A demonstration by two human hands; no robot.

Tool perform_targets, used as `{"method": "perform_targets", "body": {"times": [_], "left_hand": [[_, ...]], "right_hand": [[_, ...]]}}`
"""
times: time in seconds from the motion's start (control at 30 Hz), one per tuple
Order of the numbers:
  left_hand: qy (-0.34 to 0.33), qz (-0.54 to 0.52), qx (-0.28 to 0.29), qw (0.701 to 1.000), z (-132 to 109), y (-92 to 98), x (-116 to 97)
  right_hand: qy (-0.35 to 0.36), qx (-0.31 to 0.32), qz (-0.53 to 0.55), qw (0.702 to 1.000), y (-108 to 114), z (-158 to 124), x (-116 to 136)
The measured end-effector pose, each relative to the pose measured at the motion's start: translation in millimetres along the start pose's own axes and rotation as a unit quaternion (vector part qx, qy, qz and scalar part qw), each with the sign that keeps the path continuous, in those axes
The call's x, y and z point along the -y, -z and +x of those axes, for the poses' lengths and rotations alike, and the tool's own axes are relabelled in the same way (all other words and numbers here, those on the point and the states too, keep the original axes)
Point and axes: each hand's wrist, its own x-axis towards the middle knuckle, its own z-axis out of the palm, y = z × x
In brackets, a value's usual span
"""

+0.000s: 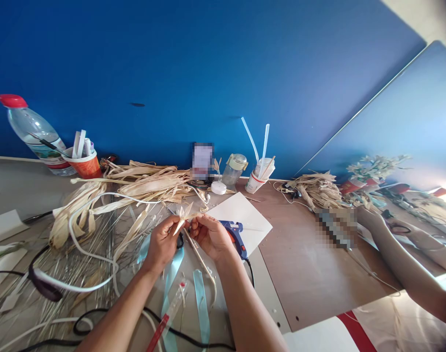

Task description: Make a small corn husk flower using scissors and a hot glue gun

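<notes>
Over the middle of the table, my left hand (163, 247) pinches a small pale flower made of dry husk (182, 218), its pointed petals sticking up. My right hand (212, 238), fingers closed, grips a thin strip of husk (195, 215) that reaches toward the flower. Whether strip and flower touch is too small to tell. Partly behind my right hand lies a blue glue gun (238, 240) on a white sheet (246, 210). Below the hands are a thin twisted stem (202, 259) and light blue ribbon (201, 305).
Dry husks (145, 183) are heaped behind my hands. Thin wires (76, 259) and a white cable (94, 288) cover the left side. A bottle (37, 132), an orange cup (85, 164), a jar (234, 168) and a straw cup (257, 181) line the partition. A co-worker's arms (394, 256) reach in at right.
</notes>
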Motion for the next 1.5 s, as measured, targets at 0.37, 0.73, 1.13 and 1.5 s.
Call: {"method": "perform_targets", "body": {"times": [0.37, 0.73, 1.13, 1.5], "left_hand": [[0.029, -0.043, 0.005, 0.999, 1.5, 2.6, 8.9], [-0.007, -0.004, 0.026, 1.0, 1.1, 2.6, 2.0], [-0.005, -0.008, 0.063, 0.998, -0.3, -0.6, -4.4], [0.08, -0.126, 0.02, 0.989, 2.4, -0.1, -3.5]], "right_hand": [[0.001, 0.002, -0.006, 1.0, -2.0, -0.6, -0.2], [0.068, 0.024, -0.076, 0.994, -12.1, -8.0, 3.4], [0.125, -0.038, -0.083, 0.988, -12.4, -6.9, 3.2], [0.177, -0.091, -0.022, 0.98, -10.0, -3.7, 5.7]]}}
